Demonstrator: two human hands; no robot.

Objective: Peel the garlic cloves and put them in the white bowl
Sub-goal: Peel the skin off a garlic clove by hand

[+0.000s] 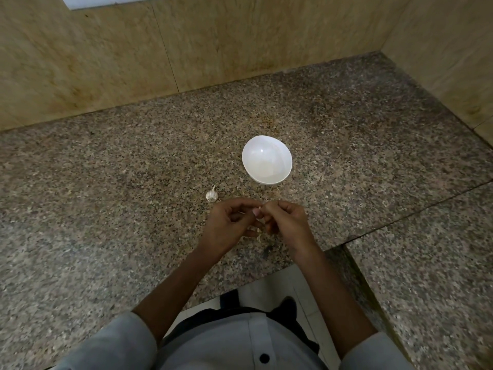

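**Layout by the hands**

A garlic clove [263,206] is pinched between the left hand [229,222] and right hand [286,222] over the desk [106,209]. The bowl [266,161] is set beyond; the garlic bulb [212,195] is laid just beyond the left hand.

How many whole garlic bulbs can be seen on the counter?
1. The garlic bulb lies on the counter, to the near left of the white bowl, just beyond the left hand. Cloves may be hidden between the hands.
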